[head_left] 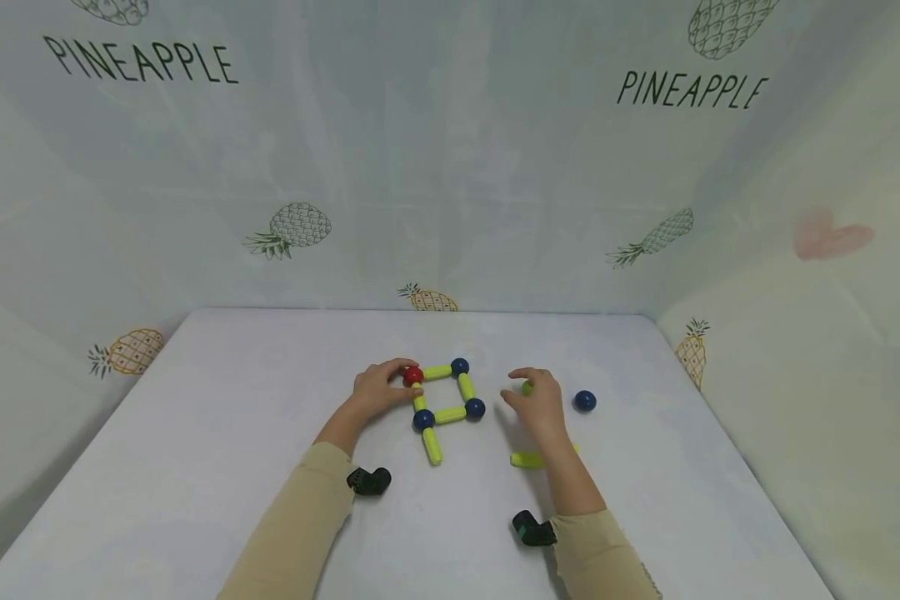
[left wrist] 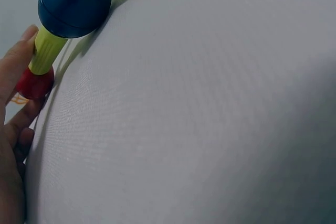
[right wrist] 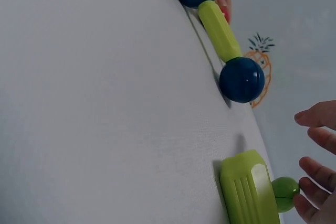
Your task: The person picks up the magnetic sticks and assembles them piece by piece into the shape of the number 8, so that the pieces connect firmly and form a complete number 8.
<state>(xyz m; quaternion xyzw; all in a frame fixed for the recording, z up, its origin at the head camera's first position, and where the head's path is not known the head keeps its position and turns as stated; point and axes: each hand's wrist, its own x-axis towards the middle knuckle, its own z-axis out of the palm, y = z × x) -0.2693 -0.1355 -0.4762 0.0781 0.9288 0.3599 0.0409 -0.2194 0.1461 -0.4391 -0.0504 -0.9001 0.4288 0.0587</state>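
Note:
A square frame of yellow-green rods stands on the table, with a red ball [head_left: 413, 377] at one corner and blue balls [head_left: 423, 420] at the others. One extra rod [head_left: 432, 447] sticks out toward the near side. My left hand [head_left: 375, 390] grips the red corner, its thumb on the rod [left wrist: 47, 51] beside that ball and a finger behind the ball. My right hand [head_left: 537, 408] hovers right of the frame, fingers apart and slightly bent, holding nothing. Partly hidden behind it is a green ball [head_left: 527, 388]; in the right wrist view the fingertips overlap this ball [right wrist: 285, 192], contact unclear.
A loose blue ball [head_left: 585, 401] lies right of my right hand. Under the right forearm is a loose yellow-green rod [head_left: 526, 460], partly covered. A pineapple-printed cloth [head_left: 450, 167] hangs behind the white table [head_left: 195, 467].

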